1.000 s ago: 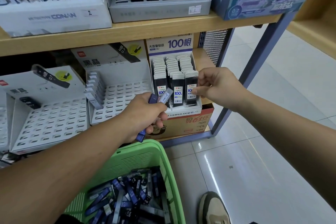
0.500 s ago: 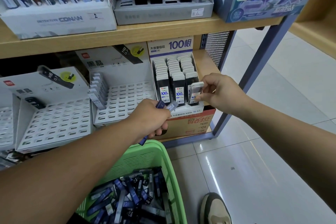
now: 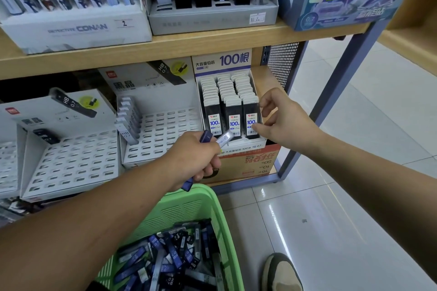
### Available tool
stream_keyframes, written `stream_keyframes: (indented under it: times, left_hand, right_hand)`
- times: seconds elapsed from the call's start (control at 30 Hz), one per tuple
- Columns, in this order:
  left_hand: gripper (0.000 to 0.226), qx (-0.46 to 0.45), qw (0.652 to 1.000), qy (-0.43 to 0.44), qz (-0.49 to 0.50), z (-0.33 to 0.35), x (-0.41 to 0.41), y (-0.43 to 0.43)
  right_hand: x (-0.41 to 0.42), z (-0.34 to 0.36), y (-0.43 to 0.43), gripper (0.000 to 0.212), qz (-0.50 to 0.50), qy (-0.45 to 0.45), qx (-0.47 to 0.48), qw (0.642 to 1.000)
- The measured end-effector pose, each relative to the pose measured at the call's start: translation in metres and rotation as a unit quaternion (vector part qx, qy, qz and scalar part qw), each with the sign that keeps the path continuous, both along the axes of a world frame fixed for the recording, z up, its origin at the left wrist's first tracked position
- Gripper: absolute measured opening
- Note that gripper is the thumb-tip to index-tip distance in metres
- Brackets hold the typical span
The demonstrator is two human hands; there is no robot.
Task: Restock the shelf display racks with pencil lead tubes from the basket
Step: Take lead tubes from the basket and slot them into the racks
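My left hand [image 3: 196, 160] grips a small bunch of pencil lead tubes [image 3: 218, 139], blue and clear, in front of the lower shelf. My right hand [image 3: 286, 123] is beside the "100" display box [image 3: 222, 61], fingers relaxed, with the index tip touching the front tube of the right column [image 3: 251, 117]. That box holds three full columns of black tubes. The green basket [image 3: 216, 205] below my left arm holds several loose tubes [image 3: 170, 260]. The white slotted rack [image 3: 165, 134] has one column of tubes [image 3: 127, 120] at its left. The other slotted rack [image 3: 71, 163], further left, holds a single dark tube [image 3: 46, 136].
The wooden shelf board [image 3: 189, 45] above carries other stationery display boxes [image 3: 75, 28]. A blue-grey metal post [image 3: 331, 101] and perforated side panel [image 3: 281, 64] close the shelf's right end. An orange carton [image 3: 250, 163] sits under the "100" box. A shoe [image 3: 281, 271] stands on the tiled floor.
My right hand set a black tube into the front of the box's right column and let go of it. My left hand still holds its tubes in about the same place.
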State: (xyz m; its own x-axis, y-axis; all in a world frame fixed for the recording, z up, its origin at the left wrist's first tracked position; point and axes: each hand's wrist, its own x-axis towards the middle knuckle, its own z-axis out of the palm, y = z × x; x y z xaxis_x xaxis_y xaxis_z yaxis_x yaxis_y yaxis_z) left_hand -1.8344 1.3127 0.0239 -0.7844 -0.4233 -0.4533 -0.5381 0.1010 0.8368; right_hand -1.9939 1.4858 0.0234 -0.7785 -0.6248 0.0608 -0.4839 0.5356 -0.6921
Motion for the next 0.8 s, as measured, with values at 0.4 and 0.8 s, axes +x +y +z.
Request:
stream_keyframes:
  times: [0.4, 0.8]
  left_hand:
    - [0.024, 0.134, 0.987, 0.068, 0.048, 0.031, 0.020, -0.018]
    - [0.021, 0.156, 0.969, 0.086, 0.172, 0.048, 0.076, -0.082]
  right_hand:
    - [0.036, 0.019, -0.045, 0.018, 0.230, 0.260, -0.016, 0.938]
    - [0.096, 0.024, -0.110, 0.006, 0.127, -0.282, -0.123, 0.943]
